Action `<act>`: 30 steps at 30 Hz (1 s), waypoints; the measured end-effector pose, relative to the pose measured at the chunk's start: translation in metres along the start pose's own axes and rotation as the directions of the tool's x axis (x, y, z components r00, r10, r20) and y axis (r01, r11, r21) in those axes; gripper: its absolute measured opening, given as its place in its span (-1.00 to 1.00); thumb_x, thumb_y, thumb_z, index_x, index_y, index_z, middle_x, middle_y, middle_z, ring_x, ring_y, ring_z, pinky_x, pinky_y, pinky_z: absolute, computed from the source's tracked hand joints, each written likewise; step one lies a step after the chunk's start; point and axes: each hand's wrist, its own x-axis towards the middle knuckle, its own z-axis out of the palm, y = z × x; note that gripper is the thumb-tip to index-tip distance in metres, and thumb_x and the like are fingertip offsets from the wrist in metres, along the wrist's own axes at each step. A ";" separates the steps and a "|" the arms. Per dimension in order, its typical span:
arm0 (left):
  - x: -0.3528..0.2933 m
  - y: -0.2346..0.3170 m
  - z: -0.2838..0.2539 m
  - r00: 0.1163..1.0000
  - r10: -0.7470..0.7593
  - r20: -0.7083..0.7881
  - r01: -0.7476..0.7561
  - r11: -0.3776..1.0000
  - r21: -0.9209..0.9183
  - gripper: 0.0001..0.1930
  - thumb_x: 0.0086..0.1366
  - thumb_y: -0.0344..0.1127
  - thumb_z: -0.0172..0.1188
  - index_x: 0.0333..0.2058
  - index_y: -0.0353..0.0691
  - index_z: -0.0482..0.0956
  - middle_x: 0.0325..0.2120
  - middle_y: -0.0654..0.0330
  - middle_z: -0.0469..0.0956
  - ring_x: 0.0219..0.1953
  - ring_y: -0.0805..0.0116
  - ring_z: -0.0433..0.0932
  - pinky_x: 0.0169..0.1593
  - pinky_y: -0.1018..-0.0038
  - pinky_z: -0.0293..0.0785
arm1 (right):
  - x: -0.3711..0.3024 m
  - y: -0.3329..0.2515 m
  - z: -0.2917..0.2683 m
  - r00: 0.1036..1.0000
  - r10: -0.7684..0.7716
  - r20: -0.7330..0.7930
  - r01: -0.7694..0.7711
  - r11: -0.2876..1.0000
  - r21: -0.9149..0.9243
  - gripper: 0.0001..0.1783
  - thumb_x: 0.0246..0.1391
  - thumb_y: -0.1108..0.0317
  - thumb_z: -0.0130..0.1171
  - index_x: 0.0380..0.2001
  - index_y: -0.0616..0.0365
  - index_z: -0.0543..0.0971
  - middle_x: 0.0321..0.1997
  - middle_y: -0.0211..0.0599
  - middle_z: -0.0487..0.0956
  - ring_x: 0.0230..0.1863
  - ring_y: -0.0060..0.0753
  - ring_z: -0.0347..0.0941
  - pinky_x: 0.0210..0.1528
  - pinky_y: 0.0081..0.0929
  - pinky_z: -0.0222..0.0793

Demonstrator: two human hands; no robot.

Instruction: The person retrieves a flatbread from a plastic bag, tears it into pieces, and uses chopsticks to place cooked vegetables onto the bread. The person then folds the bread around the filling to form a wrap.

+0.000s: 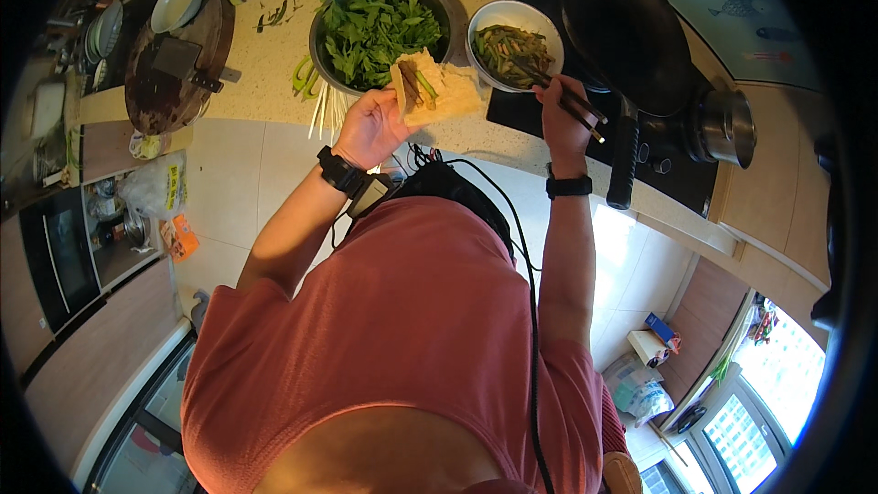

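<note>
Steadily, my left hand (370, 129) grips the thin, pale-yellow, floppy sheet (459, 97) by its left side, above the counter's (274, 102) near edge; keeping it level should stop the brown and green strips (423, 86) sliding off. My right hand (564, 121) is closed around the long dark chopsticks (591, 111), tips in the round white bowl (476, 26) near that same edge. Small pinches, I reckon, would drop fewer of the cooked green strips (498, 48).
</note>
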 end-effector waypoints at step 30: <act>0.028 -0.011 0.006 0.998 -0.006 0.068 0.000 0.996 0.086 -0.55 0.32 -0.27 -0.11 0.14 -0.33 0.31 0.14 0.06 0.37 0.18 0.19 0.34 0.27 0.18 0.18 | 0.003 -0.064 -0.011 0.973 0.204 -0.105 -0.183 0.967 0.178 -0.83 0.20 0.47 0.01 -0.20 0.36 0.46 -0.34 -0.01 0.61 -0.34 -0.32 0.63 -0.26 -0.56 0.57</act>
